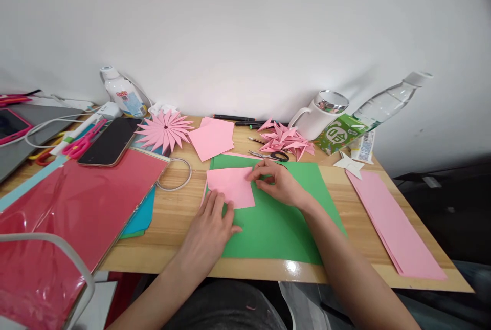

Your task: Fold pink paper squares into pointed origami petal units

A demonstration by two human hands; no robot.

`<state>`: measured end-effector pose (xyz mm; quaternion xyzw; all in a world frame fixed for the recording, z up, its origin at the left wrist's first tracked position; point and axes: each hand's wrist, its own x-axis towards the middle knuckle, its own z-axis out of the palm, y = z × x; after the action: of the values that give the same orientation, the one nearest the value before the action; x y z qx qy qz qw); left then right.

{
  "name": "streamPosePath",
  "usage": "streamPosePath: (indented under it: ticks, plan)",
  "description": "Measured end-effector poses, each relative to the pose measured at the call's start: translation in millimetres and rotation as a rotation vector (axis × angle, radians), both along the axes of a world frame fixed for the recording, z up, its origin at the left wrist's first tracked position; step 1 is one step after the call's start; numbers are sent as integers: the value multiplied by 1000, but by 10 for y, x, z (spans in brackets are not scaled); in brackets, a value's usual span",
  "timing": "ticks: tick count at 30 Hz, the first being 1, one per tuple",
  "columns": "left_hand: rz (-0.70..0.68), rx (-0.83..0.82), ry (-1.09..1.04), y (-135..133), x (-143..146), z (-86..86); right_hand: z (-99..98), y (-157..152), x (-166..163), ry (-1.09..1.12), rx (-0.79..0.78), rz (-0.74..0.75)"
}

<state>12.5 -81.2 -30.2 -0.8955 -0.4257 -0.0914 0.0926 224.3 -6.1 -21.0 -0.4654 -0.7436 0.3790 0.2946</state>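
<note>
A pink paper square (233, 187), lightly creased, rests over a green sheet (276, 233) in front of me. The fingers of my left hand (213, 215) lie on its lower left part, with the thumb stretched out to the side. At the paper's upper right edge, my right hand (276, 181) has its fingers curled in a pinch on that edge. Just beyond the green sheet lie small scissors (274, 156) with black handles, partly behind my right hand. Several plain pink squares (213, 138) are stacked at the back.
A pink folded-paper star (165, 128) and a phone (111, 143) are at left, near a red plastic-covered pack (88, 197). Folded pink pieces (286, 140), a white mug (318, 115) and a tilted clear bottle (387, 102) stand at the back right. Long pink strips (395, 222) lie at right.
</note>
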Motion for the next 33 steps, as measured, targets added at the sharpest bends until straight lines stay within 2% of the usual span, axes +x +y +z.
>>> streamPosePath:
  ticks: [4, 8, 11, 13, 16, 20, 25, 28, 33]
  plan:
    - [-18, 25, -126, 78, -69, -53, -1, -28, -17, 63, -46, 61]
    - [-63, 41, -192, 157, -113, -62, -16, -21, -24, 53, -65, -1]
    - [-87, 4, -229, 206, -151, -57, -15, -14, -11, -113, 89, -32]
    - [-97, -26, -271, 228, -174, -54, -3, -15, -6, -201, 214, 1]
    - [-104, -67, -324, 240, -190, -40, 17, -19, -20, -202, 351, 69]
    - [-76, -78, -332, 231, -166, -29, 44, -19, -57, -152, 446, 91]
    - [-73, 37, -339, 235, -138, -84, 89, -26, -68, -177, 533, 91]
    - [-80, 38, -350, 245, -151, -113, 111, -50, -70, -265, 542, 141]
    - [-81, 38, -356, 250, -177, -96, 155, -126, -122, -369, 443, 305]
